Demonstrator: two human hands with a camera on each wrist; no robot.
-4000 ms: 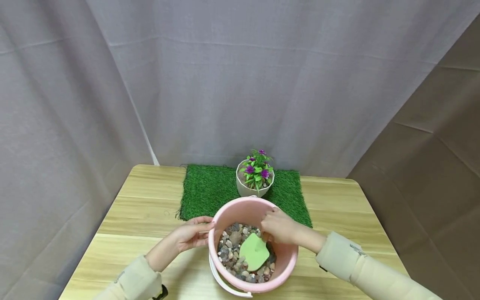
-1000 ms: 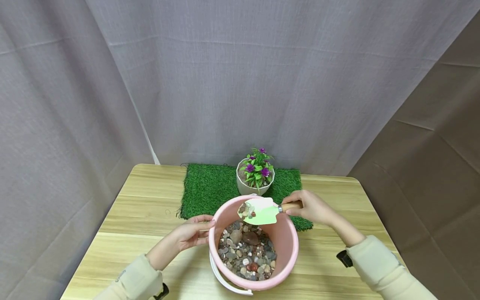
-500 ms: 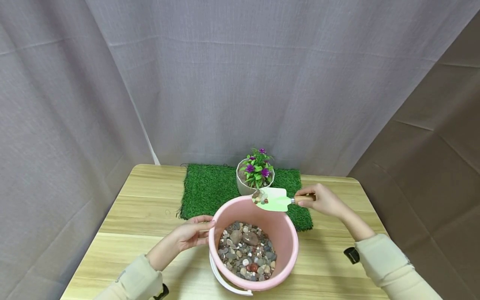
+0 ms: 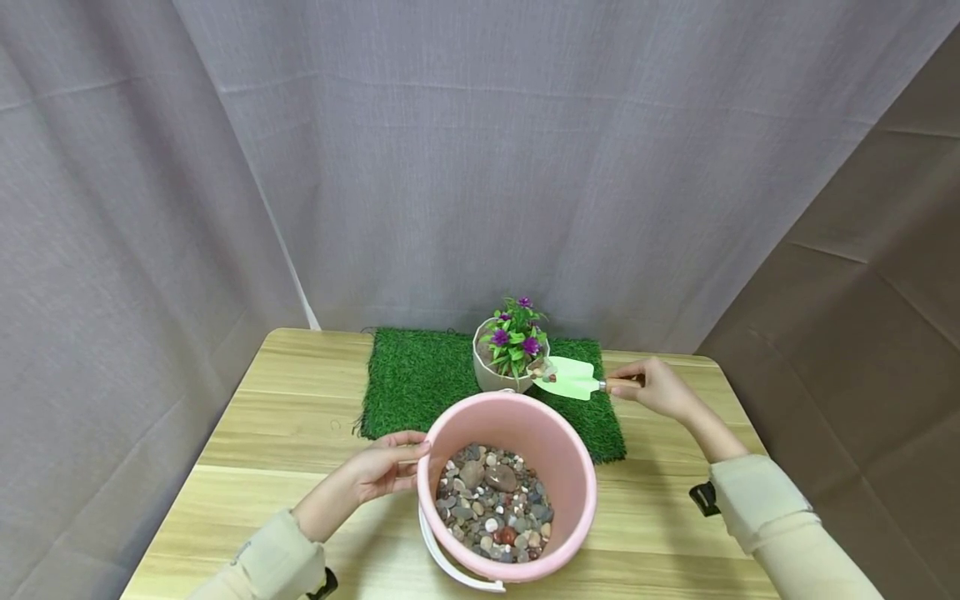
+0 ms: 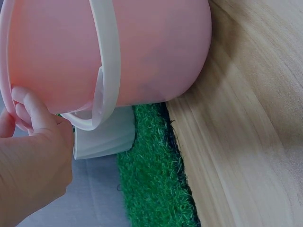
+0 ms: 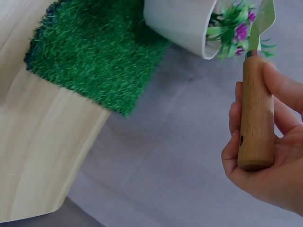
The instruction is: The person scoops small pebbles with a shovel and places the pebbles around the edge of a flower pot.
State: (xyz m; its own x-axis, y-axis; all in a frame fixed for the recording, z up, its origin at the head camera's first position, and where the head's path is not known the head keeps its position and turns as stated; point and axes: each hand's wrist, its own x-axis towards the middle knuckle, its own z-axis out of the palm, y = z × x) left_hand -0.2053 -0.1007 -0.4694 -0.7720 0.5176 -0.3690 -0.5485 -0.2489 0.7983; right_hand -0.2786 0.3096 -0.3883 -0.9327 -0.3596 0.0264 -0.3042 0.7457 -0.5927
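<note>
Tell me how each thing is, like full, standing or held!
Pink bucket: upright, partly filled with stones
Bucket handle: lowered
Flowerpot: upright, holding purple flowers
Trowel: held up, carrying a few pebbles
Left hand: gripping the bucket's edge
Right hand: holding the trowel
Grass mat: lying flat

Free right side, crowded back
Bare table (image 4: 633, 537) lies right of the bucket (image 4: 572, 475), whose mouth is free from above; the pot (image 4: 495, 380) stands close behind, the trowel (image 4: 576, 379) bars the pot's right, the left hand (image 4: 388, 467) the bucket's left rim.
</note>
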